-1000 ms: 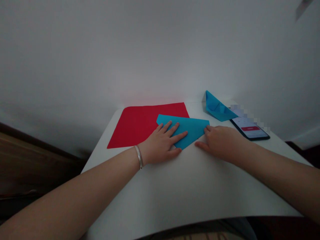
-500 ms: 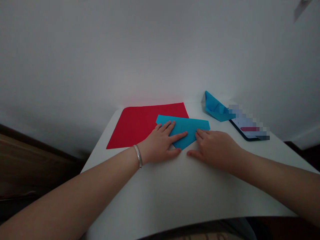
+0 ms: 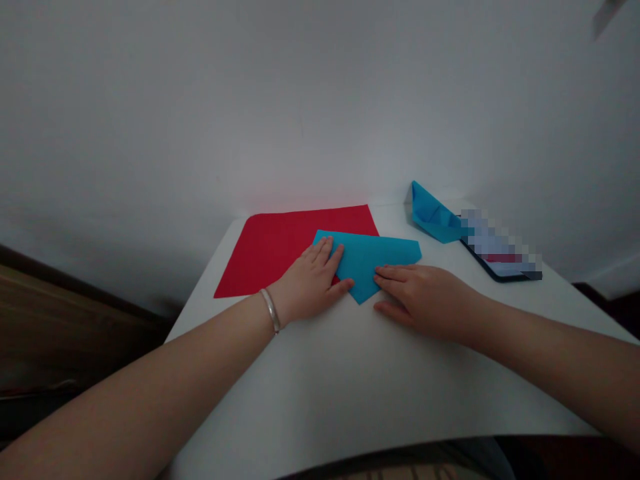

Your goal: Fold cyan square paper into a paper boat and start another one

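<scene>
A folded sheet of blue paper [image 3: 373, 255] lies flat on the white table, one corner pointing toward me and its left end over the red paper [image 3: 280, 243]. My left hand [image 3: 315, 277], with a silver bangle at the wrist, rests open on the blue paper's left side, fingers stretched out. On its lower right edge lie the fingertips of my right hand [image 3: 423, 293], which is also open and flat, thumb apart. Parts of the blue paper's side edges are hidden under both hands.
A folded blue paper boat [image 3: 433, 217] stands at the back right, touching or overlapping a phone-like device [image 3: 493, 250] whose screen is blurred out. The white table [image 3: 345, 387] meets a pale wall [image 3: 310, 100] at the back. Wooden furniture [image 3: 65, 327] stands to the left.
My left hand has shifted slightly left, its index finger drawn in from the paper's middle. My right fingertips have slid left along the paper's lower right edge.
</scene>
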Available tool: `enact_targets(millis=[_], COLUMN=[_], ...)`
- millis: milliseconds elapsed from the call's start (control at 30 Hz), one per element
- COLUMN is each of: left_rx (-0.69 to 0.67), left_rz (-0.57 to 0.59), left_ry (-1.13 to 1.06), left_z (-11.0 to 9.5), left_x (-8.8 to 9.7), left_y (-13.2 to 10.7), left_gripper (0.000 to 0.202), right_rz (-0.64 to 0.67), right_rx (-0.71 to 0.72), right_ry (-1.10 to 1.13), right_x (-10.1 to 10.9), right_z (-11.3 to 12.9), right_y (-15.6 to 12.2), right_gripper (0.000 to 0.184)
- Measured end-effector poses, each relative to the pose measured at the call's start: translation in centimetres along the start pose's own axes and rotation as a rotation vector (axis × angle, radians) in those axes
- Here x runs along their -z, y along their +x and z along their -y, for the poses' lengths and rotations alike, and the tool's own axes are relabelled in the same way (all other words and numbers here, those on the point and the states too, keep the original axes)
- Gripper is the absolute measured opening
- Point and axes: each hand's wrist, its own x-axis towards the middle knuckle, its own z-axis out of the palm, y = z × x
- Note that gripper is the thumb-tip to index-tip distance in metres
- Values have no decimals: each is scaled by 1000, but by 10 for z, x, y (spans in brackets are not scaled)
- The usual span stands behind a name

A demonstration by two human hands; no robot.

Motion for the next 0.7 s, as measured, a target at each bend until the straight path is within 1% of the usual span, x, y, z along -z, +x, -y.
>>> enact_targets(millis=[100,200,300,400,467,533,633,700], left_rx=[81,190,291,353,343,295,243,188], left_rz=[-21,-22,-26,-38,-63,-89,-134,-171], left_ry=[31,65,85,80,61,23,-47,-76], left_z=[8,13,16,15,13,12,10,9], left_x=[-2,-3,-3,-3,-4,-5,-3,1], left_y=[0,2,2,3,4,5,4,2], left_gripper=[82,84,81,79,77,75,77,74], right_rz=[-10,-14,-11,-7,-17,-36,-97,-145], right_rx=[7,15,20,20,21,27,53,76], right_ry=[8,9,5,8,6,3,8,20], right_x=[-2,-4,-4,-3,-3,-4,-6,-7], right_z=[-2,-4,-5,-5,-5,-6,-8,-9], right_y=[-1,-1,0,1,1,1,0,0], right_gripper=[38,38,38,38,38,37,35,33])
